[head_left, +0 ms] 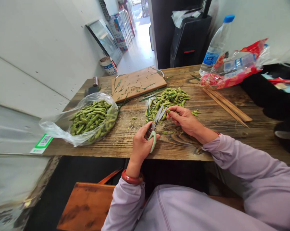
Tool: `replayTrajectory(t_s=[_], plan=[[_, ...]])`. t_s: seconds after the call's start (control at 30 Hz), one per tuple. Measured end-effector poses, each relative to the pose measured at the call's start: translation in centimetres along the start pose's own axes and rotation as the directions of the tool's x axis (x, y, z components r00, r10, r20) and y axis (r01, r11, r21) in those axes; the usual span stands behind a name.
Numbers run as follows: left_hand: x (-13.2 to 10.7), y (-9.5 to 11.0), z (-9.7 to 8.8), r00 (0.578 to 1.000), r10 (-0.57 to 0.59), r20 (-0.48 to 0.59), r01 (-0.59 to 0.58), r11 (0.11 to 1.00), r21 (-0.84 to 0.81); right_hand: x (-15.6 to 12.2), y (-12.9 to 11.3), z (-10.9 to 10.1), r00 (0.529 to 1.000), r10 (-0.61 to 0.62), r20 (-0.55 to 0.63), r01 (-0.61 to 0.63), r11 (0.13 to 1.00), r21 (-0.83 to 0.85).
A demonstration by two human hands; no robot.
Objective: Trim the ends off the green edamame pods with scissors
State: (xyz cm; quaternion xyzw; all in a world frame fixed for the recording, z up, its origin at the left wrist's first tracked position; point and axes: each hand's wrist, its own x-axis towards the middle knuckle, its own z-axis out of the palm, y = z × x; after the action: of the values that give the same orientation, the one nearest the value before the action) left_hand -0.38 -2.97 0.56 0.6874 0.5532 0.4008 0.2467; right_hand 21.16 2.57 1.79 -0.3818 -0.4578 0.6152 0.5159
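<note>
one pair of scissors [154, 123], blades parted, is gripped in the left hand [141, 141] over the wooden table [123, 141], and the right hand [185, 120] pinches a green pod [168, 111] near the tips. the pod pile [171, 97] lies just beyond, a plastic bag [74, 140] of pods to the left, a cutting board [140, 79] far back.

Wooden table [123, 141]: bagged pods [90, 118], pod heap [172, 96], cutting board [140, 82], sticks [229, 103].

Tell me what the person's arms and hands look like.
The left hand and right hand are bare, the arms in long, pale lilac sleeves. A thick reddish-brown bangle circles the left wrist; a thin red band peeks from the right sleeve.
</note>
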Motion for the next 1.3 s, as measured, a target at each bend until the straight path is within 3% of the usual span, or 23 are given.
replayTrajectory(t_s=[0.13, 0.23, 0.53, 0.73, 0.9, 1.1, 1.3], plan=[[-0.05, -0.1, 0.01, 0.999, -0.017, -0.031, 0.016, 0.999, -0.038, 0.08, 0.1, -0.04, 0.999, 0.011, -0.038, -0.011, 1.0, 0.012], [0.01, -0.09, 0.07, 1.0, 0.026, 0.011, -0.026, 0.999, -0.019, -0.01, 0.04, -0.01, 1.0, -0.013, -0.017, 0.012, 0.999, -0.045], [0.1, -0.27, 0.16, 0.992, 0.109, 0.059, -0.112, 0.993, 0.043, -0.13, -0.47, -0.06, 0.971, -0.214, 0.107, 0.238, 0.903, -0.357], [0.04, -0.49, 0.18, 0.991, 0.125, 0.053, -0.128, 0.991, 0.041, -0.05, -0.03, -0.19, 0.971, -0.196, 0.136, 0.233, 0.898, -0.374], [0.01, -0.33, 0.15, 0.995, 0.096, 0.039, -0.094, 0.994, -0.047, -0.11, 0.2, -0.2, 0.988, -0.097, 0.124, 0.133, 0.935, -0.328], [0.03, 0.12, 0.0, 0.997, 0.068, 0.037, -0.065, 0.995, -0.07, -0.05, 0.09, -0.28, 0.967, -0.194, 0.168, 0.248, 0.875, -0.417], [0.06, 0.06, 0.02, 0.995, 0.091, 0.042, -0.088, 0.994, -0.062, 0.02, 0.23, -0.48, 0.976, -0.192, 0.099, 0.216, 0.896, -0.388]])
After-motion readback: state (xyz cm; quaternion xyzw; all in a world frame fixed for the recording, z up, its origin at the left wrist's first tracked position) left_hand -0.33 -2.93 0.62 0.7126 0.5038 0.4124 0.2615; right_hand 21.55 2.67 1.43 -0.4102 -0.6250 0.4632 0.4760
